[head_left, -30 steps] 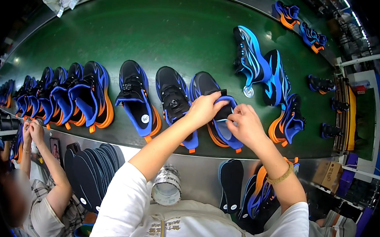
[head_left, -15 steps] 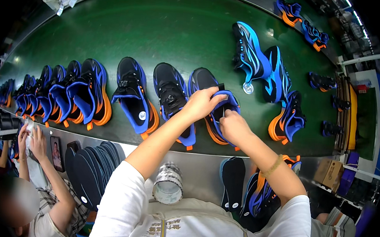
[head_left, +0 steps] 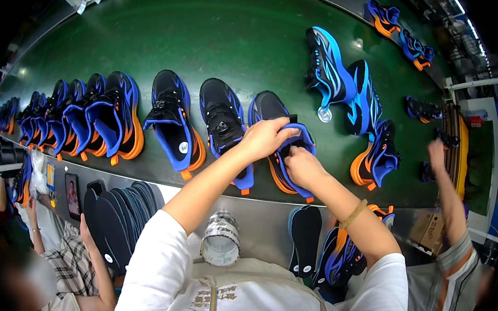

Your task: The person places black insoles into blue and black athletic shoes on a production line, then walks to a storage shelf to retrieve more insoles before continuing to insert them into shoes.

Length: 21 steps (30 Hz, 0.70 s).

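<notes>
While left hand [head_left: 264, 139] pinches the tongue [head_left: 293, 119] of the black-and-blue sneaker [head_left: 268, 106] on green conveyor belt [head_left: 211, 34], right hand [head_left: 306, 168] has gone deeper inside since a second ago, so work now seems within; its fingertips hidden, can't tell if closed

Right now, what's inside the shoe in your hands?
The right hand, partly; blue lining shows at the shoe opening. Toe interior and anything beneath the hand are covered.

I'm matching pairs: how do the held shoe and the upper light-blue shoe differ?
The held shoe shows orange on its sole; the light-blue shoe shows blue. The held shoe stands upright, touched by the left hand and right hand; the light-blue shoe lies on its side, untouched. Both have black toes.
</notes>
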{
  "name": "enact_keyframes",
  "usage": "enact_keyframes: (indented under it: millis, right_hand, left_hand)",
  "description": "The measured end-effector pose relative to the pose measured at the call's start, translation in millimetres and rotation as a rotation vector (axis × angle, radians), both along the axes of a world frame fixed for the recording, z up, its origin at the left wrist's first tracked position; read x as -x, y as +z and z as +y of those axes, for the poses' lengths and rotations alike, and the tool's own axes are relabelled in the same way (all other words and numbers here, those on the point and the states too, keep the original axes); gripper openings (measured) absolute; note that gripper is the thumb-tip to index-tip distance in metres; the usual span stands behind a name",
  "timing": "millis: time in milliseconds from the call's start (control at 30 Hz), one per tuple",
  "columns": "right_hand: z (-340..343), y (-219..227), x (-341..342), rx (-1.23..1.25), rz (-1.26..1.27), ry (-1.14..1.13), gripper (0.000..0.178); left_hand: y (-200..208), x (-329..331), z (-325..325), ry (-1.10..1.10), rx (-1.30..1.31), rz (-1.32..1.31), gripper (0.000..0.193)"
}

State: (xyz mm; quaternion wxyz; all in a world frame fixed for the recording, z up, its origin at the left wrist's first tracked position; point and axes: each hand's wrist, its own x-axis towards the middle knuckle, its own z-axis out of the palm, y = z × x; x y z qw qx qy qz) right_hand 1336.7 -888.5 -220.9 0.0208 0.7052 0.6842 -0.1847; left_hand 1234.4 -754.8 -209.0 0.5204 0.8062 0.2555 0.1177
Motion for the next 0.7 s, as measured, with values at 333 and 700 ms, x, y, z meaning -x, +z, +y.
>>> enact_keyframes:
  millis: [333, 700]
  right_hand:
    - [-2, 0, 3, 0.104, -0.062, -0.04, 0.022]
    - [21, -14, 4, 0.455, -0.466, 0.32, 0.029]
  left_hand:
    - [5, -1, -1, -0.03, 0.0, 0.064, 0.034]
    - [8, -4, -4, -0.025, 0.017, 0.074, 0.03]
